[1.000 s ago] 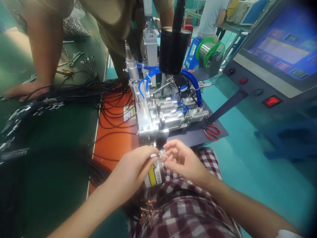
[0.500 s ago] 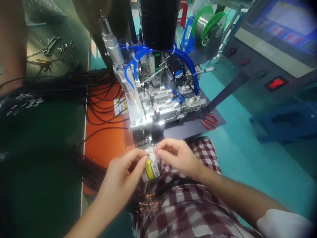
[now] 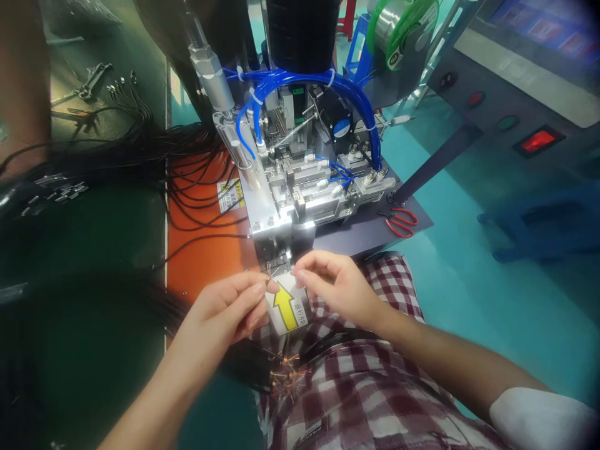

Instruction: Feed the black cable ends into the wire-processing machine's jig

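Observation:
My left hand (image 3: 229, 306) pinches the stripped end of a thin cable; fine loose wires (image 3: 269, 270) stick up from between its thumb and fingertips. Beside it, my right hand (image 3: 337, 287) has thumb and forefinger drawn together, and whatever they hold is too small to make out. Both hands are over a white plate with a yellow arrow (image 3: 287, 307), just in front of the metal slide of a bench machine (image 3: 319, 200). Below them, a bundle of black cables with bare coppery wire ends (image 3: 287, 375) lies by my checkered apron (image 3: 356, 387).
Black cables (image 3: 197, 134) spread over the orange machine base (image 3: 210, 262) on the left. Red-handled cutters (image 3: 402, 222) lie on the grey base at right. A solder wire spool (image 3: 403, 31) and a control panel (image 3: 515, 94) stand behind. Another person's arm (image 3: 23, 81) is at far left.
My left hand has turned and shifted slightly left, so the fine wires now point upward. A wider gap separates it from my right hand. The view has shifted a little.

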Demonstrator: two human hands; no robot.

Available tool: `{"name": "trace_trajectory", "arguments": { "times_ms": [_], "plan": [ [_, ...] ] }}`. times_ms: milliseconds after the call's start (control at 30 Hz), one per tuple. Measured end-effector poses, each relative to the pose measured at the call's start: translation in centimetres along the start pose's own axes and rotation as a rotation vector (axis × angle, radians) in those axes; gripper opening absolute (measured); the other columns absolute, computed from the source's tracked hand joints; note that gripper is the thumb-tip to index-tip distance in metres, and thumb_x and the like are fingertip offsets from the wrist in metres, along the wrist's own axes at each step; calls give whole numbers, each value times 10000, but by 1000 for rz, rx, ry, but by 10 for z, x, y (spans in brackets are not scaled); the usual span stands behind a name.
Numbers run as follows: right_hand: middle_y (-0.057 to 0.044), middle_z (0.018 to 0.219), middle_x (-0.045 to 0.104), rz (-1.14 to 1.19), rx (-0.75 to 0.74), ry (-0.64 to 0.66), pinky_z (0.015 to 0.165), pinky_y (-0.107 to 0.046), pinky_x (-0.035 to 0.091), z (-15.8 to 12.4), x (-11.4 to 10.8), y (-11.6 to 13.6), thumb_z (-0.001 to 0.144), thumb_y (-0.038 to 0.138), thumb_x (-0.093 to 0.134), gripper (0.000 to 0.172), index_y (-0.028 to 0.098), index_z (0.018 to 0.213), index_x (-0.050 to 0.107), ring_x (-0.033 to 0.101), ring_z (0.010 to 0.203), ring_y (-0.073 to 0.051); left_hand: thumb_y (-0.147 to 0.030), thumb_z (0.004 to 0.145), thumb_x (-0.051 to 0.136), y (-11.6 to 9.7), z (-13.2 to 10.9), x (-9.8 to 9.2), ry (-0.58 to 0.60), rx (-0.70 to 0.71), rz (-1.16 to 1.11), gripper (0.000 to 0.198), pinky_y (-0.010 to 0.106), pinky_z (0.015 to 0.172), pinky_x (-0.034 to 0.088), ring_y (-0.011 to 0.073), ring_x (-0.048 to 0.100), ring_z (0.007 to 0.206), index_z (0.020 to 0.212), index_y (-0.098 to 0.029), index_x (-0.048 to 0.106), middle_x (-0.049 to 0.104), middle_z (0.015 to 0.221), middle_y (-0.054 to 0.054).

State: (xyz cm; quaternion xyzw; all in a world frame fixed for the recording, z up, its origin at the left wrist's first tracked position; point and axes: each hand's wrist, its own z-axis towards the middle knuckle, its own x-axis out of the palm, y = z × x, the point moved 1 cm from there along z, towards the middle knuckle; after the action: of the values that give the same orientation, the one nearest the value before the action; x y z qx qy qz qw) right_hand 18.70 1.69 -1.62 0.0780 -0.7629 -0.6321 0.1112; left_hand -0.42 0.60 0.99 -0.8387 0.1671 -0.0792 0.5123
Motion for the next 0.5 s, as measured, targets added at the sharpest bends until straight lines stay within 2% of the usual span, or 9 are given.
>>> {"name": "trace_trajectory", "arguments": {
  "times_ms": [133, 300, 400, 500],
  "plan": [
    [11, 731, 654, -33, -35, -22, 543, -221, 434, -1, 2, 2, 847, 200, 622, 53, 165, 829, 658, 551, 594, -89, -509, 876, 608, 0, -2, 3, -29, 6, 28, 406, 195, 437, 215, 60, 290, 468, 652, -178, 533, 400, 538, -56],
    [31, 661, 619, -70, -59, -11, 532, -230, 405, -6, 5, 4, 794, 250, 715, 92, 168, 804, 672, 506, 562, -86, -504, 860, 632, 4, -5, 7, -105, 61, 162, 305, 193, 418, 321, 80, 430, 444, 867, -199, 632, 568, 576, -35],
    [30, 651, 615, -72, -72, -21, 533, -231, 412, -9, 7, 5, 774, 268, 748, 123, 169, 792, 677, 521, 570, -92, -457, 854, 653, 5, -8, 11, -169, 154, 239, 257, 208, 461, 426, 102, 533, 472, 822, -203, 647, 631, 608, -23],
    [26, 655, 618, -26, -57, -27, 520, -226, 421, -9, 9, 4, 789, 260, 732, 119, 165, 765, 665, 515, 554, -87, -409, 853, 662, 5, -10, 15, -215, 217, 267, 210, 207, 495, 464, 114, 577, 507, 789, -209, 663, 626, 588, -32]
  ]
}}
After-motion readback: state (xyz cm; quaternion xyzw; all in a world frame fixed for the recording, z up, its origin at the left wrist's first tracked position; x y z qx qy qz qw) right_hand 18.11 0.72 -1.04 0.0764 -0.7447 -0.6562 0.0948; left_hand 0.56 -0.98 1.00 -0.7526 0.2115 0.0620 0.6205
